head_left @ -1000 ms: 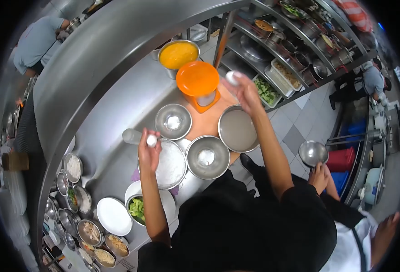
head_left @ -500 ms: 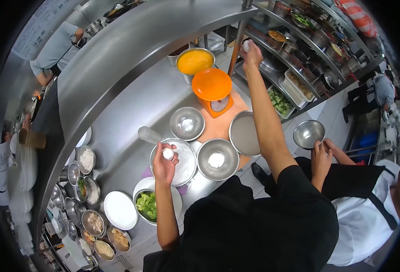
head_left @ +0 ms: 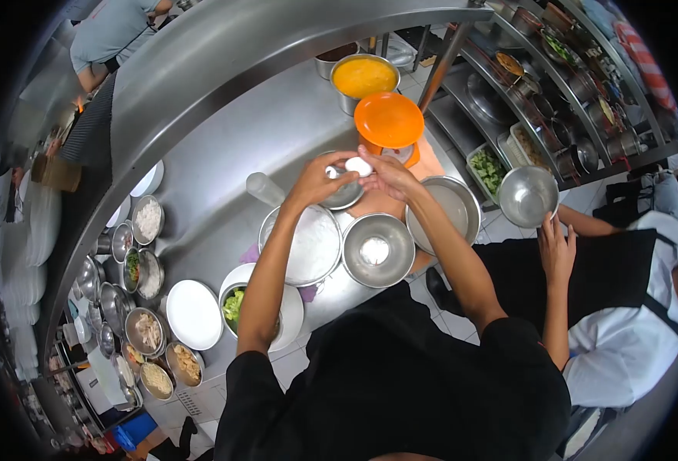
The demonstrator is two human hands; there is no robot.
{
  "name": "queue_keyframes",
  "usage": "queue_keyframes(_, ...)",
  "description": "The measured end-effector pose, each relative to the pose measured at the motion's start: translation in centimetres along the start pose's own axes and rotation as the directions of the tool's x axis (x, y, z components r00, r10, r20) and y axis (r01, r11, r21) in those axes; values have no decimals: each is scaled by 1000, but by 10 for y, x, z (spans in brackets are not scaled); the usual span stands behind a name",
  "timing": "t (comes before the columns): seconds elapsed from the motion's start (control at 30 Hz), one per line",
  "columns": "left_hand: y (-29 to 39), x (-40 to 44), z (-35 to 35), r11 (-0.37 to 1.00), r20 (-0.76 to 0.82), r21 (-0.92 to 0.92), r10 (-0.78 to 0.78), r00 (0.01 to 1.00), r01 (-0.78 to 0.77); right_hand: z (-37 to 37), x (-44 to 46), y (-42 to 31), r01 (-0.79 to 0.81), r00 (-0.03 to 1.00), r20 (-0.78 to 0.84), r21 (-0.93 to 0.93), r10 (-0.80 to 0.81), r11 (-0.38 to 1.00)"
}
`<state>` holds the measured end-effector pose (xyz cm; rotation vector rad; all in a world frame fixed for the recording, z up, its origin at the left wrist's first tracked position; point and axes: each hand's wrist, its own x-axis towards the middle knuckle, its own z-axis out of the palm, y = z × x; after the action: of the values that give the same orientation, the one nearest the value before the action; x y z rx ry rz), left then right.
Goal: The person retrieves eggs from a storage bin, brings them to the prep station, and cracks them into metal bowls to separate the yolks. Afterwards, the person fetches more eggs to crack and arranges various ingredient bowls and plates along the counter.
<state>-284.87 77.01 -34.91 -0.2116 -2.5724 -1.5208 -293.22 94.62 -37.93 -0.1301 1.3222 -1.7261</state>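
My left hand (head_left: 317, 183) is closed, with a white egg (head_left: 330, 173) showing between its fingers. Beside it, my right hand (head_left: 391, 178) grips another white egg (head_left: 359, 166); the two hands meet over a steel bowl (head_left: 344, 201) and partly hide it. Just behind them stands an orange kitchen scale (head_left: 410, 154) with an orange dish (head_left: 389, 120) on top. Closer to me are a wide pan of white powder (head_left: 302, 247), a steel bowl (head_left: 359, 265) with a little white powder in it, and a round metal pan (head_left: 466, 223).
A clear plastic bottle (head_left: 264, 188) lies near the powder pan. Behind the scale is a pot of yellow liquid (head_left: 364, 78). White plates (head_left: 194, 314) and several ingredient bowls line the left. On the right, a co-worker's hand (head_left: 558, 250) supports a steel bowl (head_left: 529, 197) near shelving.
My right hand has come back from the shelf side with its egg. My left hand has moved up and right with the other egg, so both hands are now together above the small bowl.
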Motion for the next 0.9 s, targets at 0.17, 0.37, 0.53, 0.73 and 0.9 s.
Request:
queue_keyframes(0.17, -39, -11, 2, 963, 16, -23, -268, 963, 268, -7, 13, 13, 122, 992, 78, -320, -102, 939)
queue_keyframes(0.37, -43, -14, -3, 911, 70, -30, -408, 910, 411, 0, 17, 13, 202, 971, 211, -456, -115, 867)
queue_keyframes(0.53, -56, -10, -4, 939, 88, 65, -343, 935, 339, -10, 39, 26, 190, 974, 201, -485, -103, 854)
queue_keyframes(0.73, -68, -6, -1, 922, 88, 199, -355, 931, 333, -13, 55, 35, 173, 982, 154, -490, -110, 855)
queue_keyframes(0.9, -81, -7, 0, 943, 119, 267, -239, 964, 201, -16, 67, 37, 131, 986, 156, -491, -61, 861)
